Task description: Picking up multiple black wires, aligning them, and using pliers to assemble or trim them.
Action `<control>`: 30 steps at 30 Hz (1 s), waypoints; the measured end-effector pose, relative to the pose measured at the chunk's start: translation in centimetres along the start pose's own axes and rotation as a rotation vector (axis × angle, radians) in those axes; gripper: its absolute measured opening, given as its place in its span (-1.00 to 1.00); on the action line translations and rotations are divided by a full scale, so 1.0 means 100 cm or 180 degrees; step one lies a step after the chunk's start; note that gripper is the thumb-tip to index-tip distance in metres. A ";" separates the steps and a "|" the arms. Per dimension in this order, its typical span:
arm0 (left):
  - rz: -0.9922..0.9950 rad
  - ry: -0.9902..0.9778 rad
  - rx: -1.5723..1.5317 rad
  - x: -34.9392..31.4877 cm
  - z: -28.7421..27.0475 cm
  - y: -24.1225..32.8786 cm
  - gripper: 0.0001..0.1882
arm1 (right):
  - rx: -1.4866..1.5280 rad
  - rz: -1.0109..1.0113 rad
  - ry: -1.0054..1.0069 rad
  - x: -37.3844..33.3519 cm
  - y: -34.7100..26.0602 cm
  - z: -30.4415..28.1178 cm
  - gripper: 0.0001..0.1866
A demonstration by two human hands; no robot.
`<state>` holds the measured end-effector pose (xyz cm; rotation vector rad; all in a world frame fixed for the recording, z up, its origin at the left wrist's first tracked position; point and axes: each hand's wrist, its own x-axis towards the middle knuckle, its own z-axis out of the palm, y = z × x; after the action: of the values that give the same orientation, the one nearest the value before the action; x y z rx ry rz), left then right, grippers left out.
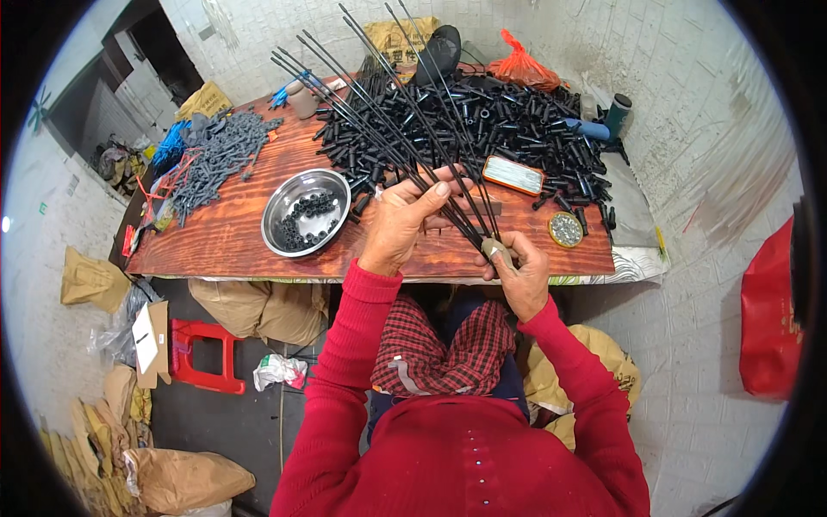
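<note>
My left hand (407,215) is closed round a bundle of long thin black rods (468,227), with its thumb lying across them. The rods fan out up and away over the table toward the far left. Their near ends come together at my right hand (524,274), whose thumb and fingers pinch them. A tan cover (497,251) wraps the right thumb. Exactly how the rod ends sit under that thumb is hidden. Just beyond the hands lies a large heap of black tubular parts (508,112). A steel bowl (269,226) with small black rings stands left of my left hand.
On the wooden table (207,250) are grey parts (215,159) at the left, an orange-rimmed tin (513,175) and a round tub of small metal pieces (565,229). A red bag (521,65) and a green bottle (618,115) stand behind. A red stool (207,355) is on the floor.
</note>
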<state>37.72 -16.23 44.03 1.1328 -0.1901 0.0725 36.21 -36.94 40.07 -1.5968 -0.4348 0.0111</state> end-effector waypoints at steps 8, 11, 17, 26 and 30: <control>0.0018 -0.0027 -0.0039 0.000 -0.001 -0.001 -0.64 | -0.0059 0.0001 -0.0009 0.000 0.000 0.000 -0.89; 0.0043 -0.0037 -0.0016 0.000 0.000 -0.001 -0.64 | -0.0051 -0.0002 0.0003 0.000 0.001 -0.001 -0.89; 0.0011 -0.0037 -0.0004 -0.001 0.002 0.000 -0.61 | -0.0065 -0.0026 0.0017 -0.001 0.003 -0.002 -0.89; 0.0010 -0.0068 0.0013 -0.002 0.001 0.001 -0.61 | -0.0010 -0.0080 0.0004 -0.002 0.001 -0.001 -0.91; 0.0000 -0.0070 0.0050 -0.003 0.002 0.001 -0.60 | -0.0058 -0.0026 0.0002 -0.002 -0.002 -0.001 -0.93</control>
<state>37.44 -16.33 44.14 1.1497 -0.2095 0.0615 35.99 -37.12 40.21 -1.6128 -0.4419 0.0005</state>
